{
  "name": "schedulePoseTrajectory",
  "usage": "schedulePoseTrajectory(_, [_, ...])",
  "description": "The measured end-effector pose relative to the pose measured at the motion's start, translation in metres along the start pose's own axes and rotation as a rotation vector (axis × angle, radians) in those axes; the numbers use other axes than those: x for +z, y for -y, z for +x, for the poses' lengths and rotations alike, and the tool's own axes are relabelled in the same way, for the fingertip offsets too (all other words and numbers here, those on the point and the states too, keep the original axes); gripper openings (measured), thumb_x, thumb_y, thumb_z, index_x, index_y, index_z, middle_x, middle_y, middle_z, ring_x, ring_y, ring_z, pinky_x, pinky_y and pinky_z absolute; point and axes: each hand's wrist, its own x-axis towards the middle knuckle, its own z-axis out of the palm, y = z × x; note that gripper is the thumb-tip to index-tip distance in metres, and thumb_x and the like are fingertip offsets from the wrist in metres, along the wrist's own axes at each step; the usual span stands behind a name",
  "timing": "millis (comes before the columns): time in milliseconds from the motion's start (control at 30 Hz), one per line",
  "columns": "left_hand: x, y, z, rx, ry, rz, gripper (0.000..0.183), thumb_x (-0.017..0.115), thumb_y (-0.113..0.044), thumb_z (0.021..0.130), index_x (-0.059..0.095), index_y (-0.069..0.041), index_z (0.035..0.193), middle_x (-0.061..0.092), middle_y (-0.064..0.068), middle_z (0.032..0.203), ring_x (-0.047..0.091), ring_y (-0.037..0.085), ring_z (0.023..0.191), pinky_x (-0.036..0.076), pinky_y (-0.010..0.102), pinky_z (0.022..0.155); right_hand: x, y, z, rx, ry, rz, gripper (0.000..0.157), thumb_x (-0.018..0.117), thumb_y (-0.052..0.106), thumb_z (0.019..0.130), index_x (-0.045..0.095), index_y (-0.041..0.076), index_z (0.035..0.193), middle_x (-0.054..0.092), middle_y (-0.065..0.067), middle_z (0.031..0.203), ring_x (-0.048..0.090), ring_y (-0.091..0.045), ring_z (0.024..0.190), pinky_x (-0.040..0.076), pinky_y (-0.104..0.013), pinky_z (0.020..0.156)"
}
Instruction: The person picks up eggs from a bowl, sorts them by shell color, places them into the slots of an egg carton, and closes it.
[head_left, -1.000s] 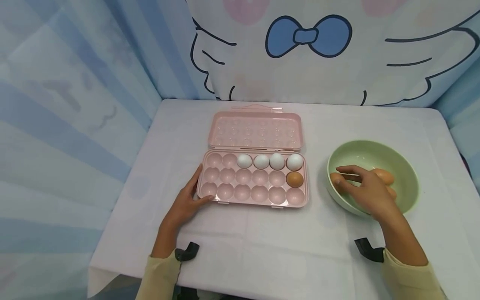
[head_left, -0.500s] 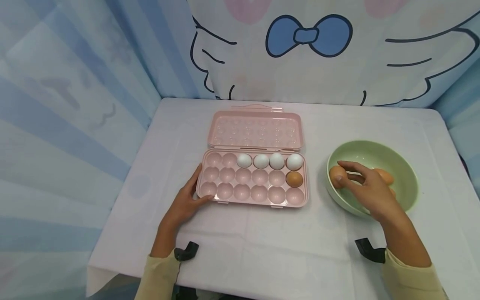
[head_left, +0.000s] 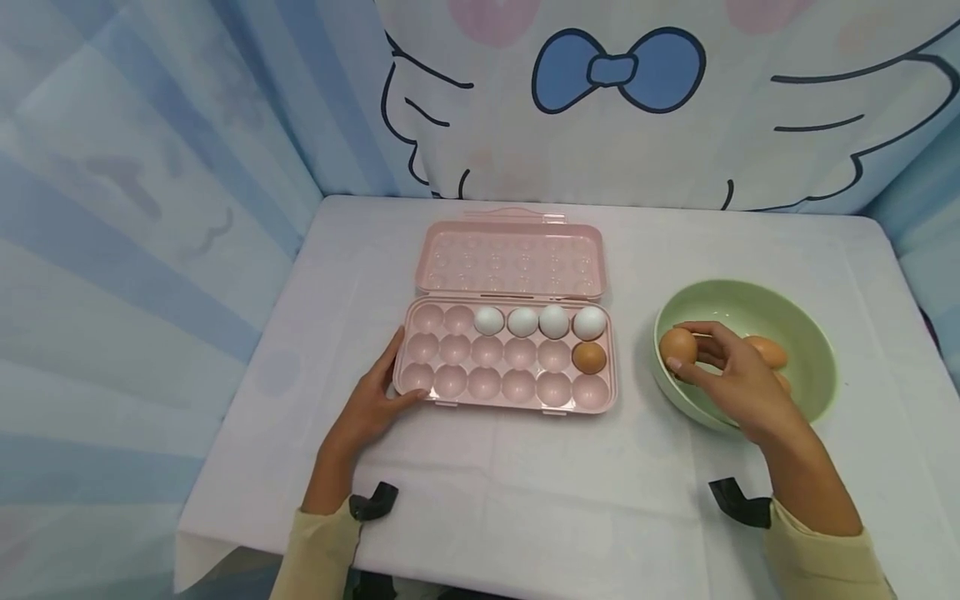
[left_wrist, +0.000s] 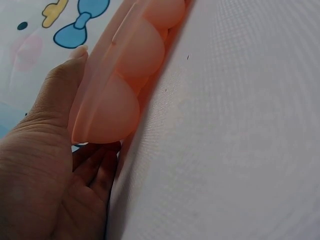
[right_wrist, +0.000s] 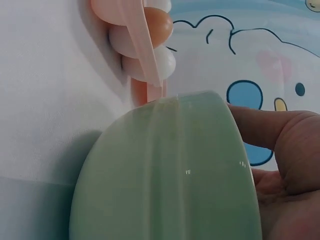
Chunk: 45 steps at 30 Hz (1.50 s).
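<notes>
An egg box (head_left: 502, 354) of pink plastic lies open, its lid (head_left: 510, 260) folded back. Four white eggs would be a count, so: several white eggs (head_left: 522, 322) fill cups of its back row, and one brown egg (head_left: 588, 358) sits in the middle row's right end. My left hand (head_left: 375, 408) grips the box's front left corner; in the left wrist view its thumb (left_wrist: 60, 90) lies along the rim. Inside the green bowl (head_left: 813, 358), my right hand (head_left: 742, 387) pinches a brown egg (head_left: 677, 344) near the left rim. In the right wrist view the bowl's wall hides that egg.
More brown eggs (head_left: 768, 352) lie in the bowl behind the right hand, partly hidden. A white cloth (head_left: 555, 492) covers the table, and patterned curtains (head_left: 615, 158) stand at its back and left. Black straps (head_left: 375, 504) stick out at both wrists.
The right fingers have closed round the brown egg, which has risen slightly by the bowl's left rim. The left hand and the egg box have stayed in place.
</notes>
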Motion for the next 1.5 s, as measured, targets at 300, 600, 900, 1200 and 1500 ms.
schedulePoseTrajectory(300, [0.000, -0.001, 0.001, 0.000, 0.002, -0.004, 0.106, 0.085, -0.030, 0.089, 0.013, -0.037, 0.167, 0.016, -0.007, 0.170, 0.020, 0.019, 0.154, 0.021, 0.040, 0.123, 0.008, 0.015, -0.003, -0.024, -0.120, 0.029, 0.065, 0.078, 0.016, 0.095, 0.047, 0.008, 0.151, 0.055, -0.007, 0.140, 0.054, -0.010, 0.122, 0.047, -0.009, 0.087])
schedulePoseTrajectory(600, [-0.002, -0.001, 0.001, 0.000, 0.005, -0.005, 0.105, 0.084, -0.031, 0.090, 0.013, -0.037, 0.167, 0.016, -0.005, 0.171, 0.021, 0.021, 0.154, 0.022, 0.041, 0.123, 0.035, 0.037, 0.001, -0.222, -0.107, 0.034, 0.057, 0.084, 0.002, 0.087, 0.063, 0.003, 0.139, 0.061, -0.012, 0.134, 0.055, -0.004, 0.117, 0.046, -0.012, 0.096])
schedulePoseTrajectory(900, [-0.004, -0.002, 0.000, 0.000, 0.013, -0.019, 0.105, 0.084, -0.029, 0.090, 0.013, -0.036, 0.167, 0.017, -0.001, 0.170, 0.023, 0.023, 0.153, 0.023, 0.042, 0.123, 0.071, 0.040, 0.019, -0.267, -0.025, 0.094, 0.051, 0.086, 0.004, 0.085, 0.065, 0.001, 0.132, 0.067, -0.011, 0.128, 0.063, -0.012, 0.116, 0.048, -0.018, 0.099])
schedulePoseTrajectory(1200, [-0.001, -0.001, 0.000, 0.012, 0.011, -0.021, 0.105, 0.085, -0.027, 0.090, 0.014, -0.035, 0.167, 0.016, -0.002, 0.170, 0.022, 0.022, 0.153, 0.022, 0.040, 0.123, 0.096, 0.038, 0.031, -0.243, -0.014, 0.092, 0.050, 0.087, -0.001, 0.082, 0.067, 0.004, 0.127, 0.069, -0.010, 0.121, 0.064, -0.023, 0.106, 0.051, -0.023, 0.091])
schedulePoseTrajectory(1500, [-0.001, 0.000, 0.000, 0.008, 0.004, -0.015, 0.105, 0.085, -0.027, 0.089, 0.014, -0.035, 0.167, 0.017, -0.003, 0.170, 0.024, 0.022, 0.153, 0.023, 0.040, 0.122, 0.107, 0.029, 0.044, -0.268, 0.017, 0.007, 0.050, 0.090, 0.003, 0.079, 0.069, 0.007, 0.125, 0.070, -0.010, 0.121, 0.064, -0.029, 0.102, 0.052, -0.042, 0.088])
